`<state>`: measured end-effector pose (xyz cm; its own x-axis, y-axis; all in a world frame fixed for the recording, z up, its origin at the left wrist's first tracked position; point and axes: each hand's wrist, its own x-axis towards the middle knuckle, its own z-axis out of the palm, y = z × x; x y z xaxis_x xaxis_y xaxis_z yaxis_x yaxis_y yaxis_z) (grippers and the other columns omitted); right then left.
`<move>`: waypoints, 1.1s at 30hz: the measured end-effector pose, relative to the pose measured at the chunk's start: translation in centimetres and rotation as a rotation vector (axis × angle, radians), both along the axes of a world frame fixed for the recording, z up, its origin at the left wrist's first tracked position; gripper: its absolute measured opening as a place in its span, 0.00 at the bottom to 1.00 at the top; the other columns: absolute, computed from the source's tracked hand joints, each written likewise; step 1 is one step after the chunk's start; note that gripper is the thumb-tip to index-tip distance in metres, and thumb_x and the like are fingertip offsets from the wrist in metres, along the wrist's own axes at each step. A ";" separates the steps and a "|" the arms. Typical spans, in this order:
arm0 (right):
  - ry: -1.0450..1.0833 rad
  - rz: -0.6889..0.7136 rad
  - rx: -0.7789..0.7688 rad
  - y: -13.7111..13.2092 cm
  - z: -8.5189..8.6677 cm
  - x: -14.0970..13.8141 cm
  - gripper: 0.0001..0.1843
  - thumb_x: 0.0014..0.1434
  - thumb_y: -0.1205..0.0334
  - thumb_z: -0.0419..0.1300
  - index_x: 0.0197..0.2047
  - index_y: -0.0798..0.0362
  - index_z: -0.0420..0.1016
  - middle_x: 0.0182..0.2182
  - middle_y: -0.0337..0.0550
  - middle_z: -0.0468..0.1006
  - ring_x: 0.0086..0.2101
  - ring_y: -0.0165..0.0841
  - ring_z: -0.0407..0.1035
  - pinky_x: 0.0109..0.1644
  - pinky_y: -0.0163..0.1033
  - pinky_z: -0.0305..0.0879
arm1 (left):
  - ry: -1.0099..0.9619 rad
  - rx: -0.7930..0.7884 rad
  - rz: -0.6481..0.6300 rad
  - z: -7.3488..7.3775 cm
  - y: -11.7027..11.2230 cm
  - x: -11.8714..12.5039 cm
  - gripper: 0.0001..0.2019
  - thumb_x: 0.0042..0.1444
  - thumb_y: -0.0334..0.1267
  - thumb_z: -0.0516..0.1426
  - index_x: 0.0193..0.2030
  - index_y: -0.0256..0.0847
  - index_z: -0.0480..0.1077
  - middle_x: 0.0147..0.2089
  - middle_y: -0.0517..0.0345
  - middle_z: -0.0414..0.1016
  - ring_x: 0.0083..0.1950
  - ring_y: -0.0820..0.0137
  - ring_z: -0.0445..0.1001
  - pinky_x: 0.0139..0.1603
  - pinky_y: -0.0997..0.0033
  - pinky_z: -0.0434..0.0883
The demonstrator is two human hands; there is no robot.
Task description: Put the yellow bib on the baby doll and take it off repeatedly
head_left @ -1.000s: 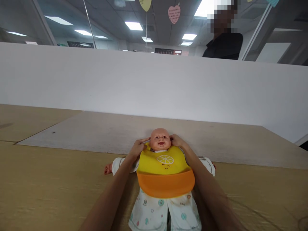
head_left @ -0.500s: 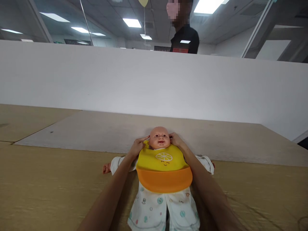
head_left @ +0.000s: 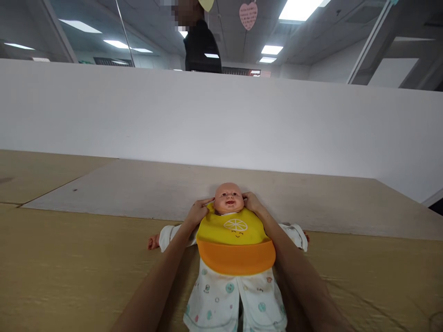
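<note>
A baby doll (head_left: pixel 228 196) lies face up with its arms spread, dressed in white clothes (head_left: pixel 211 295) with a coloured print. Over its chest rests a yellow bib (head_left: pixel 221 230) with a lemon-slice drawing and an orange catch pocket (head_left: pixel 237 258). My left hand (head_left: pixel 198 212) is closed on the bib's neck band at the left of the doll's head, its index finger reaching beside the cheek. On the other side of the neck, my right hand (head_left: pixel 252 202) has its fingers closed on the band. The fingertips and the band's ends are hidden behind the neck.
The doll lies on a wooden surface (head_left: pixel 86 258), its head on a greyish panel (head_left: pixel 138 189). A low white wall (head_left: pixel 221 115) rises behind. Beyond the glass above it, a person in dark clothing (head_left: pixel 202 48) passes; a pink heart-shaped note (head_left: pixel 248 16) hangs there.
Both hands stay at the doll's neck with only slight finger movement. The bib's lower edge has shifted up slightly. Behind the glass, the person has moved left.
</note>
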<state>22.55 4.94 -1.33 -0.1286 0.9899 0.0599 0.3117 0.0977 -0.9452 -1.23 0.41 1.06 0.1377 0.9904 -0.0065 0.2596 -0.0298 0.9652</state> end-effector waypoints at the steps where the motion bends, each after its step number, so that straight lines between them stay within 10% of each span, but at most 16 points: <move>1: -0.008 -0.020 -0.009 0.0 -0.1 0.3 0.10 0.43 0.70 0.55 0.25 0.58 0.79 0.32 0.49 0.82 0.36 0.41 0.73 0.41 0.44 0.70 | -0.001 -0.007 0.001 0.1 -0.1 0.0 0.29 0.37 0.26 0.52 0.49 0.33 0.79 0.31 0.55 0.81 0.34 0.64 0.74 0.31 0.74 0.67; 8: -0.021 -0.014 0.014 -0.8 0.4 1.4 0.14 0.37 0.71 0.52 0.26 0.57 0.78 0.33 0.45 0.82 0.35 0.37 0.71 0.41 0.41 0.68 | -0.005 -0.030 0.024 1.2 -1.0 0.3 0.33 0.36 0.27 0.52 0.54 0.33 0.76 0.38 0.51 0.81 0.33 0.67 0.73 0.30 0.75 0.65; 18: 0.219 -0.064 -0.096 -7.5 3.5 4.3 0.14 0.39 0.61 0.63 0.33 0.54 0.70 0.22 0.34 0.74 0.21 0.24 0.61 0.23 0.29 0.53 | -0.133 -0.137 0.015 2.7 -3.7 -0.9 0.33 0.40 0.38 0.58 0.58 0.34 0.69 0.16 0.71 0.57 0.19 0.76 0.56 0.21 0.77 0.51; 33: 0.412 -0.029 -0.135 -16.9 5.7 6.1 0.19 0.40 0.54 0.69 0.33 0.55 0.73 0.24 0.37 0.76 0.18 0.22 0.60 0.18 0.30 0.49 | -0.308 -0.116 0.082 4.2 -10.2 -1.9 0.23 0.35 0.45 0.65 0.39 0.37 0.75 0.33 0.56 0.76 0.33 0.69 0.72 0.33 0.72 0.67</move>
